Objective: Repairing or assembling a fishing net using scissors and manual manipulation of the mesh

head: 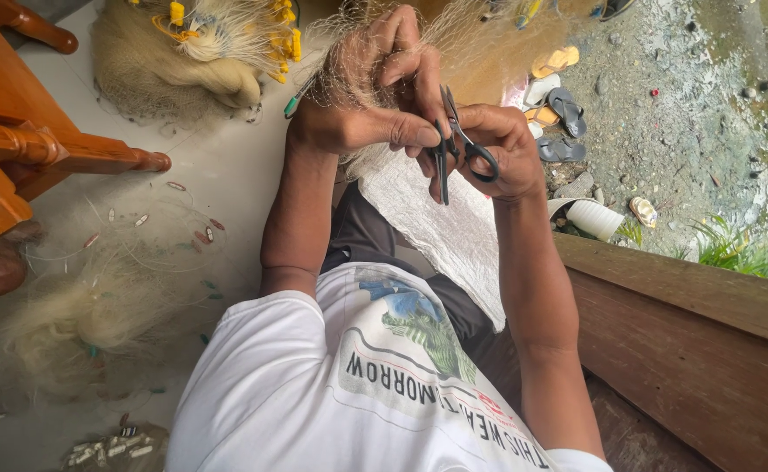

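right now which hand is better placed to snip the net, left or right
Right, most likely. The right hand has its fingers through the handles of the black scissors, blades close to the fishing net. The left hand is busy gripping the bunched net.

Your hands (419, 122) are boxed in: fishing net (441, 218) is draped right under them, a wooden rail (690, 297) blocks your right, and wooden furniture (25, 140) plus loose net piles (95, 306) crowd your left. The pale floor (218, 183) between is your only open lane.
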